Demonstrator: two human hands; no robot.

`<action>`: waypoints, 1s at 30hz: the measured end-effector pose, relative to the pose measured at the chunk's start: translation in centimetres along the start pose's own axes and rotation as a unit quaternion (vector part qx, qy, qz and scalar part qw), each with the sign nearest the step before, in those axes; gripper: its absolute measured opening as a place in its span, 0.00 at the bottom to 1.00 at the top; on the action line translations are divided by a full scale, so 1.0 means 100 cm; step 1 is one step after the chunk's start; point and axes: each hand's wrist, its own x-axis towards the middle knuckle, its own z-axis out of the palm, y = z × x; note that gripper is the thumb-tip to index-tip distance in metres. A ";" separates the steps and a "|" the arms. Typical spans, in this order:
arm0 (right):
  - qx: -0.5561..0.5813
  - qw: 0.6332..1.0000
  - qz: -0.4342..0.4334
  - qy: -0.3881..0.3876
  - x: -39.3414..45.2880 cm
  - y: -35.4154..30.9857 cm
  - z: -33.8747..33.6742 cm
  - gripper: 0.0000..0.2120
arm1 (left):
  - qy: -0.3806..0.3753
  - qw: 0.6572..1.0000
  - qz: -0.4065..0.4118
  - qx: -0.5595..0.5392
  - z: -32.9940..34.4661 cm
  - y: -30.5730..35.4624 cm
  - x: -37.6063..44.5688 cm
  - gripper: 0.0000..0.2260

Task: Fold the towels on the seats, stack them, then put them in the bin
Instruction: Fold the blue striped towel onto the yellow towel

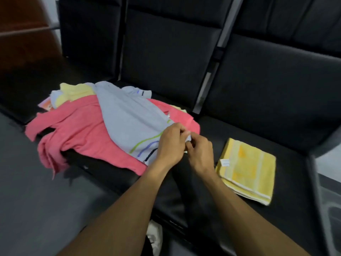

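A pale grey-blue towel (127, 117) with green and blue stripes lies across a pink towel (81, 130) on the black seats (258, 108). My left hand (170, 143) and my right hand (200, 150) meet at its near corner and both pinch the cloth there. A loose yellow towel (75, 91) and a white cloth (137, 92) lie crumpled behind the pile. One folded yellow towel (247, 170) rests flat on the seat to the right of my hands.
The seat backs (166, 52) rise behind the pile. The pink towel hangs over the front edge toward the grey floor (36, 200). A grey bin edge (328, 182) shows at the far right. A white shoe (155, 235) is below the seat front.
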 end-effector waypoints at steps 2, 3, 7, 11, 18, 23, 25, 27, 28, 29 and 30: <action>-0.006 1.000 0.014 0.026 -0.013 0.007 -0.037 0.12 | -0.016 0.999 0.027 -0.031 0.023 0.027 -0.012 0.04; 0.000 0.999 0.029 0.046 -0.023 0.012 -0.059 0.13 | -0.030 0.997 0.055 -0.048 0.038 0.042 -0.021 0.03; 0.027 0.981 0.133 0.139 -0.066 0.037 -0.146 0.15 | -0.138 0.974 0.153 -0.097 0.093 0.095 -0.065 0.09; 0.066 0.960 0.210 0.174 -0.101 0.068 -0.195 0.14 | -0.212 0.961 0.174 -0.025 0.133 0.108 -0.090 0.12; 0.150 0.946 0.251 0.141 -0.111 0.093 -0.182 0.06 | -0.292 0.944 0.149 0.031 0.162 0.098 -0.104 0.16; 0.245 0.903 0.287 0.205 -0.089 0.093 -0.181 0.07 | -0.210 0.963 0.110 0.127 0.155 0.088 -0.086 0.16; 0.267 0.880 0.307 0.245 -0.083 0.099 -0.186 0.07 | -0.156 0.977 0.069 0.129 0.149 0.080 -0.072 0.17; 0.265 0.873 0.322 0.251 -0.079 0.104 -0.189 0.07 | -0.130 0.986 0.046 0.094 0.144 0.073 -0.060 0.14; 0.268 0.873 0.330 0.240 -0.079 0.104 -0.189 0.07 | -0.139 0.986 0.044 0.077 0.142 0.072 -0.056 0.13; 0.271 0.873 0.338 0.225 -0.078 0.105 -0.187 0.07 | -0.159 0.984 0.043 0.066 0.140 0.072 -0.055 0.13; 0.269 0.874 0.346 0.210 -0.078 0.105 -0.184 0.08 | -0.182 0.981 0.045 0.057 0.140 0.072 -0.055 0.12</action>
